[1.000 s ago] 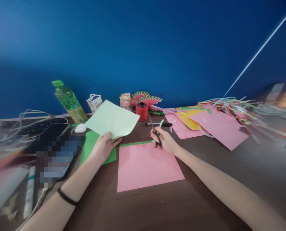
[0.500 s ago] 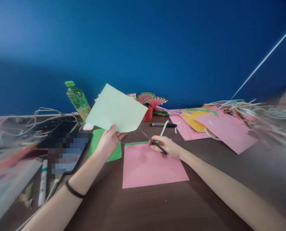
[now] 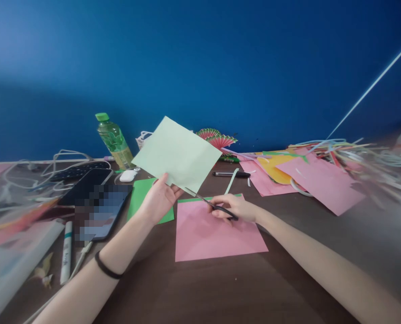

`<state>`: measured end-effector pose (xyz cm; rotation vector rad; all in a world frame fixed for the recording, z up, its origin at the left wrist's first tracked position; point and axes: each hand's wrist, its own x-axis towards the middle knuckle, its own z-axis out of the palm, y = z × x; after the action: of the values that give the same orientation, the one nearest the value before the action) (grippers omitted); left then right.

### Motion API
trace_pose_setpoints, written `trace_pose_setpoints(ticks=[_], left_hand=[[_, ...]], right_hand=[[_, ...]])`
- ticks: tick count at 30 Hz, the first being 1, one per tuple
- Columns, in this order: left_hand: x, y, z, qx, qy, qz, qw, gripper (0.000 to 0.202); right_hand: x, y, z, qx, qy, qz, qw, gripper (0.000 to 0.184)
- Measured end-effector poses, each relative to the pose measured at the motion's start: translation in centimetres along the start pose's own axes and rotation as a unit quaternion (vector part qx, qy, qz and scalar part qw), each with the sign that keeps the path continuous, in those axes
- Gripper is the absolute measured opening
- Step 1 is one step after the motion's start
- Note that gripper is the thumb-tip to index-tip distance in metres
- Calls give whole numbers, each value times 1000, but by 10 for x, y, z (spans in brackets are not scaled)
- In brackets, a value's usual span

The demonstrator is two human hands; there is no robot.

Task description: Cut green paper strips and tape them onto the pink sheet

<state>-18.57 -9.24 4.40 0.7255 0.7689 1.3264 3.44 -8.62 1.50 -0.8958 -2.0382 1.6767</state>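
Note:
My left hand (image 3: 162, 198) pinches the lower edge of a pale green sheet of paper (image 3: 178, 155), held up at a tilt above the table. Black-handled scissors (image 3: 225, 211) are gripped in my right hand (image 3: 232, 209), with their blades at the sheet's lower edge, near my left fingertips. Whether the blades are fully closed I cannot tell. Beneath my right hand lies a pink sheet (image 3: 217, 240) with a green edge showing behind it. A bright green sheet (image 3: 140, 191) lies partly under my left hand.
On the left are a phone (image 3: 106, 216), a white marker (image 3: 66, 252), cables and a green bottle (image 3: 113, 139). Behind the hands lie a black pen (image 3: 230, 174), a pale strip (image 3: 232, 181) and folded paper fans (image 3: 222, 141). Pink sheets (image 3: 322, 184) and a pile of strips (image 3: 338, 150) sit right.
The pale green sheet and my left hand have shifted right, toward the scissors. The blades now overlap the sheet's lower edge. The whole view has also moved slightly.

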Motion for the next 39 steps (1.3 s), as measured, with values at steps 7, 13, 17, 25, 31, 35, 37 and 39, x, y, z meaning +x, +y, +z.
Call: trace_pose_setpoints(ticks=[7,13,17,25,31,35,37,39], left_hand=[[-3,-8,7,14,5,-30,999,35],[-6,-10,3,64,-16,31,997,25],[-6,-11,2,102,30,54,993,21],[10,7,-21,159,153,129,967,24],[-1,35,-22,442,3,65,895,39],[-13,49,-11,590,-114,-19,799,32],[-15,48,-8,632,-156,-39,758,30],[-15,43,-6,648,-193,-60,735,30]], right_hand=[[1,3,2,19,-34,-4,999,26],[2,5,1,40,-45,-5,998,28],[4,8,0,47,-44,-10,998,30],[-3,-1,-13,59,-152,-31,986,31],[-8,-23,-21,67,152,-152,974,28],[-10,-33,-27,7,304,-146,942,29],[-10,-33,-26,-7,291,-116,950,28],[-9,-31,-22,0,240,-91,967,31]])
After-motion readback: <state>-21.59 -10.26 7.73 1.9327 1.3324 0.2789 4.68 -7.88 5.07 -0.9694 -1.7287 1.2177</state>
